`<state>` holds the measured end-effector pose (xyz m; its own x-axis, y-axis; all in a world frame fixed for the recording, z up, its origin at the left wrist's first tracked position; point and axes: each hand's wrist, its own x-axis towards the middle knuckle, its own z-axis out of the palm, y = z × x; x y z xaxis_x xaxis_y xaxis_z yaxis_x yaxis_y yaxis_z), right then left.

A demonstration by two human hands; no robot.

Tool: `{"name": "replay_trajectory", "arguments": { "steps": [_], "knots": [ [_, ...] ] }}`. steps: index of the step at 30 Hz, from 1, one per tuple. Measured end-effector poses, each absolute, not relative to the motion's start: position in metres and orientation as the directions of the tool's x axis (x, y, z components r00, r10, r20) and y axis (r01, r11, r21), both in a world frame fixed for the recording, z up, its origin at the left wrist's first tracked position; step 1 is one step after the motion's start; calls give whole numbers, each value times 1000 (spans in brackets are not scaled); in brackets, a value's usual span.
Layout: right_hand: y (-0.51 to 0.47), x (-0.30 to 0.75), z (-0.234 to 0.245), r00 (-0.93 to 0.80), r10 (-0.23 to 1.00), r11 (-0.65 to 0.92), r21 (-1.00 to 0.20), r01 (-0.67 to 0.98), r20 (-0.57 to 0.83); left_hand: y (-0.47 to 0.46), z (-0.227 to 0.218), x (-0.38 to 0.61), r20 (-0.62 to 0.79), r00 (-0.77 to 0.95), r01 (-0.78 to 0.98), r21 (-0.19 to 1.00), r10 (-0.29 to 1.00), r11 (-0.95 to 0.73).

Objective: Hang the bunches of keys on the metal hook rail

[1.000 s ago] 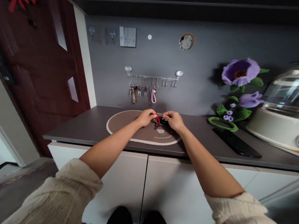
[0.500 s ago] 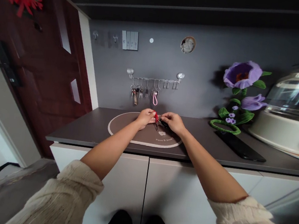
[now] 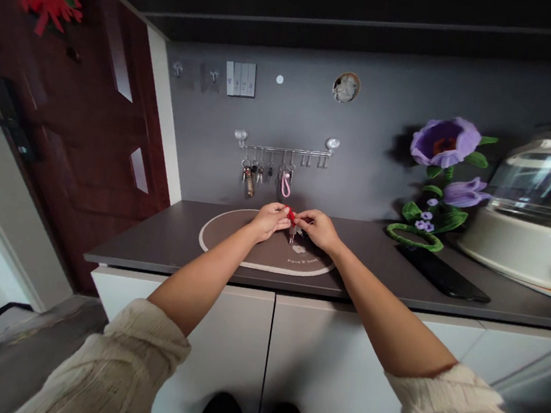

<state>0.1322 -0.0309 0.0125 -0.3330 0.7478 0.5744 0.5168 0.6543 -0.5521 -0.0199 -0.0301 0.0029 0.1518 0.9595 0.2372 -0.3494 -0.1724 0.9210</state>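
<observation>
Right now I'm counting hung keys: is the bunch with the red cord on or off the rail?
Off: left hand and right hand hold its red cord, keys beneath, apart from the rail.

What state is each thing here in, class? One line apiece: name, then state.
Left hand: closed on the cord
Right hand: fingertips at the cord, grip unclear
Cord: held
Lower keys: dangling or resting, can't tell
Rail keys: hanging
Mat: flat
Cabinet doors: shut
Door: seems shut
Sleeves: pushed up
Wall hole: stuffed
Large flower: open
</observation>
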Motion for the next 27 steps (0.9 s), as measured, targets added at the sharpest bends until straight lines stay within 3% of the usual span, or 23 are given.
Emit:
{"name": "replay_trajectory", "arguments": {
  "steps": [5,15,27],
  "knots": [
    [-33,132,15,-343,763,645,-628,435,547,-31,4,-20,244,149,-374,911,958,-173],
    [-34,130,17,-198,867,480,-873,83,458,-32,5,-21,251,164,-403,900,954,-167],
    [-31,135,22,-166,885,404,-894,-192,435,-34,2,-19,280,237,-410,897,930,-165]
  ]
}}
